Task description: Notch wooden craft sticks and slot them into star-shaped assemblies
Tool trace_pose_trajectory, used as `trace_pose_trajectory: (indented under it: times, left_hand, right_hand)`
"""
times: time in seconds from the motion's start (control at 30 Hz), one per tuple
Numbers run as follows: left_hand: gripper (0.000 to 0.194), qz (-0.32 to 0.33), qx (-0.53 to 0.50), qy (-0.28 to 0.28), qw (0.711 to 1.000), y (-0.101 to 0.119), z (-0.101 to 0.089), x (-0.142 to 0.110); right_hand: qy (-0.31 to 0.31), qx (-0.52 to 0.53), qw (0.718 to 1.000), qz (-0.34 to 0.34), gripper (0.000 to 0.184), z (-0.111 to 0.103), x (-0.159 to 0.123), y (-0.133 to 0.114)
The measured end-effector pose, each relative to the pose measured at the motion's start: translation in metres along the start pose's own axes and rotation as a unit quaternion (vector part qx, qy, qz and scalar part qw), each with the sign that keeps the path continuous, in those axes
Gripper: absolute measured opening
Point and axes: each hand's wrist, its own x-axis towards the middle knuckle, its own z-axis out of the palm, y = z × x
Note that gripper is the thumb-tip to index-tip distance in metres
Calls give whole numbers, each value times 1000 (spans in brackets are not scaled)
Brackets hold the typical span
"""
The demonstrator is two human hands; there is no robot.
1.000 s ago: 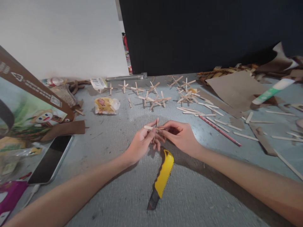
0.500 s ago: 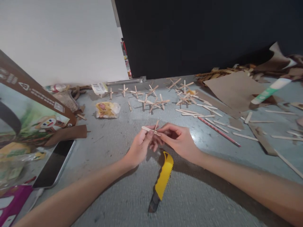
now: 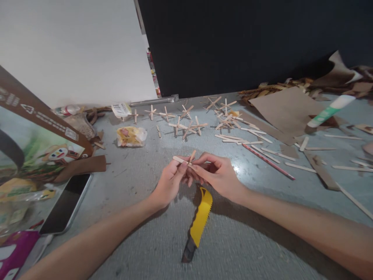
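Two crossed wooden craft sticks (image 3: 180,160) are pinched between my hands above the grey table (image 3: 136,241). My left hand (image 3: 169,181) grips them near the crossing, its thumb on top. The fingers of my right hand (image 3: 217,171) close on the other end of the lighter stick; the lower part of the crossing is hidden by fingers. Just below my hands lies a yellow utility knife (image 3: 201,219) with a dark end toward me. Several joined craft-stick crosses (image 3: 188,128) stand beyond my hands.
Loose craft sticks (image 3: 233,139), a red pencil (image 3: 268,161) and brown cardboard (image 3: 281,112) lie to the right, with a green-and-white tube (image 3: 330,111). At left are a phone (image 3: 66,204), a paper bag (image 3: 40,128) and a small yellow packet (image 3: 131,137). A black panel (image 3: 247,42) rises behind.
The right-hand fingers have shifted slightly closer around the crossed sticks. Both hands keep their hold, and the view has moved a little.
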Motion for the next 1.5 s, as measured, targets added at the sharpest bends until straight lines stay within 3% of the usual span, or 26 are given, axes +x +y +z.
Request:
trace_pose_trajectory:
  times: [0.43, 0.73, 1.1, 1.5]
  left_hand:
    - [51, 19, 19, -4, 1000, -1, 1, -3]
    - [48, 19, 21, 5, 1000, 0, 2, -3]
    - [40, 70, 91, 52, 992, -1, 0, -4]
    - [42, 70, 66, 43, 994, -1, 0, -3]
  right_hand:
    - [7, -54, 998, -27, 35, -5, 4, 5]
    - [9, -115, 991, -69, 25, -5, -1, 5]
    - [36, -139, 980, -135, 11, -10, 3, 11]
    - [30, -159, 978, -130, 10, -9, 4, 11]
